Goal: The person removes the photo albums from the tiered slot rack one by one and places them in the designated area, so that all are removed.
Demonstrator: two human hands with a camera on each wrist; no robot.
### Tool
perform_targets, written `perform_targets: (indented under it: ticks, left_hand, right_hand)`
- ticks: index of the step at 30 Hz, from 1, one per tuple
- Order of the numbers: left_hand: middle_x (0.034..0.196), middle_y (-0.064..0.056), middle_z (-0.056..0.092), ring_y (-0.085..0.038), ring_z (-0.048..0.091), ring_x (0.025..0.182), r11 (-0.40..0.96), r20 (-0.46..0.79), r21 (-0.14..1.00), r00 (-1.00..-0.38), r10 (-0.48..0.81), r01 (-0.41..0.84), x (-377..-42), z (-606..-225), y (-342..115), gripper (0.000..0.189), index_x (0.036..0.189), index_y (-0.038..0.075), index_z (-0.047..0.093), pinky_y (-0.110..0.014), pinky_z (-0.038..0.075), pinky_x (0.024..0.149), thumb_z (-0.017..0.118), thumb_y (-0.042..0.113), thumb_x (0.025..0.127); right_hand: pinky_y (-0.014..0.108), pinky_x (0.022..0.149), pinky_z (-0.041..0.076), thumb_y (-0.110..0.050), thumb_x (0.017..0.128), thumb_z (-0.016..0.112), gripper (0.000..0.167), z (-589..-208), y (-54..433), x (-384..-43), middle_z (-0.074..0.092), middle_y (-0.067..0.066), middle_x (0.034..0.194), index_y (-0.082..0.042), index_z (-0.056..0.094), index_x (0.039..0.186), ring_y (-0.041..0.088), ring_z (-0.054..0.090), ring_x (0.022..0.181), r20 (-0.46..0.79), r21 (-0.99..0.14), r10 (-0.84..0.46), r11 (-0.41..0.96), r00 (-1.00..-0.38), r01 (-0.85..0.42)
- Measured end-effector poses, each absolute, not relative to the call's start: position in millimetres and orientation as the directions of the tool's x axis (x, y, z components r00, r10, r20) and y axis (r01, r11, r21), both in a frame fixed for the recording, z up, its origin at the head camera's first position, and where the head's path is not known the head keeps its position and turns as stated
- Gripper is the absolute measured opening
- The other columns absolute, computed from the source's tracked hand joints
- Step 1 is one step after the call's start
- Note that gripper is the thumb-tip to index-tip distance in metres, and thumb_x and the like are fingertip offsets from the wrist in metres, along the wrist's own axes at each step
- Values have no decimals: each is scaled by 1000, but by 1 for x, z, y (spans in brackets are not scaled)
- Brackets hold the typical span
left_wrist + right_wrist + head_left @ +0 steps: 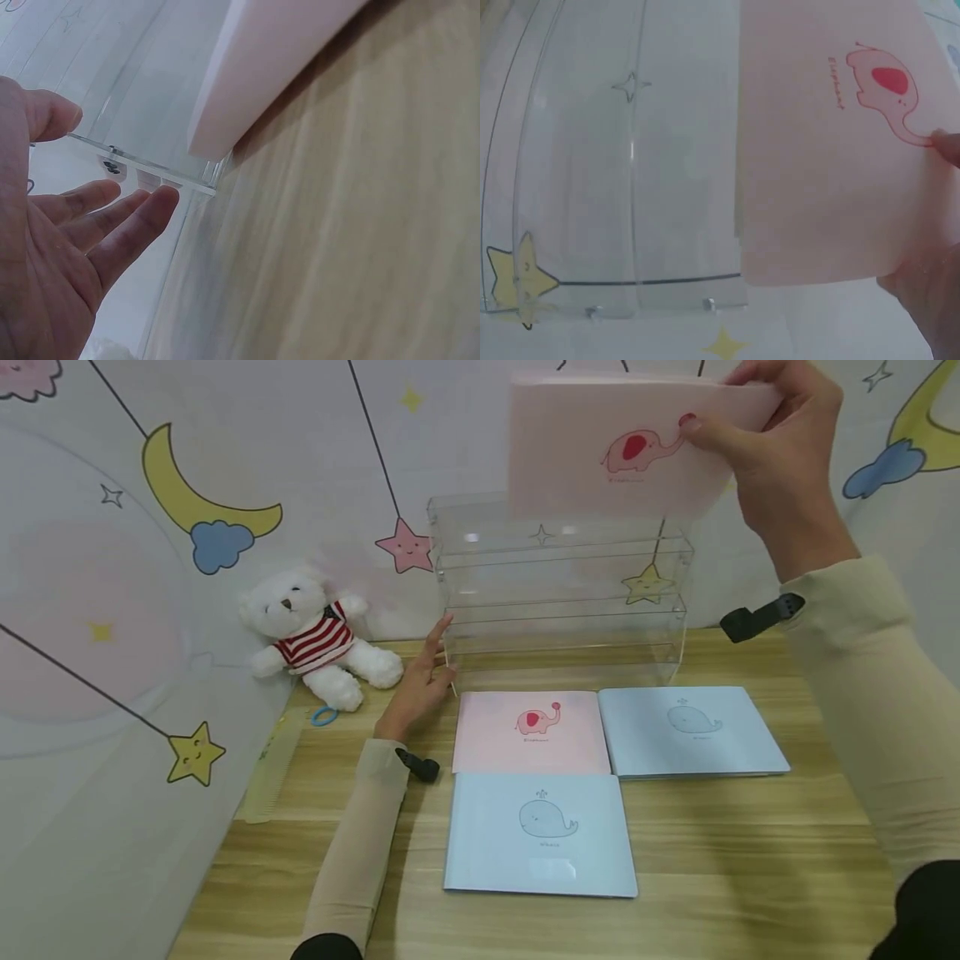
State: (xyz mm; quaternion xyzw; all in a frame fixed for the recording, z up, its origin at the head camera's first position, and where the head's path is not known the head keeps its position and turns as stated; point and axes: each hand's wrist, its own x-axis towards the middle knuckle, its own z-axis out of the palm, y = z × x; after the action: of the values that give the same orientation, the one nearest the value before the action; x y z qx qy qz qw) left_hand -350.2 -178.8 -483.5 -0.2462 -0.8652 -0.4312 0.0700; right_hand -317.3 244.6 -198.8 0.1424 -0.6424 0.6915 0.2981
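Note:
A pink book (570, 452) with an elephant on its cover is held up by my right hand (787, 452). The thumb lies on its front cover near the trunk, and the other fingers are mostly hidden behind it. Below and behind the book stands a clear tiered rack (562, 585). Against the rack's left side rests my left hand (422, 689), thumb spread from its fairly straight fingers. In the left wrist view the thumb and the fingers (135, 229) lie either side of the panel edge.
In front of the rack lie a pink elephant book (487, 743) and two blue whale books, one at right (675, 752) and one nearer (487, 852). A white teddy bear (318, 639), blue scissor-like loop (324, 717) and pale yellow ruler (273, 772) are at left.

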Motion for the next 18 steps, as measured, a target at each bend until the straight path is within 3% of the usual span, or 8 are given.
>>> perform_targets:
  ticks: [5, 18]
  left_hand:
    - [173, -17, 39, -45, 53, 148, 495, 361, 707, -860, 361, 505, -353, -488, -181, 83, 170, 48, 15, -70, 50, 112, 57, 21, 104]
    - [166, -25, 45, -44, 55, 147, 497, 326, 727, -874, 359, 475, -352, -483, -175, 80, 171, 42, 17, -65, 51, 115, 57, 16, 106]
  right_hand:
    - [39, 120, 51, 2, 82, 90, 42, -211, 255, -306, 66, 7, 129, -3, 71, 118, 27, 63, 130, 540, -816, 221, -99, -812, -569]
    - [40, 116, 55, 14, 79, 86, 43, -253, 288, -278, 73, 15, 116, 8, 70, 118, 31, 70, 122, 551, -792, 229, -161, -803, -589]
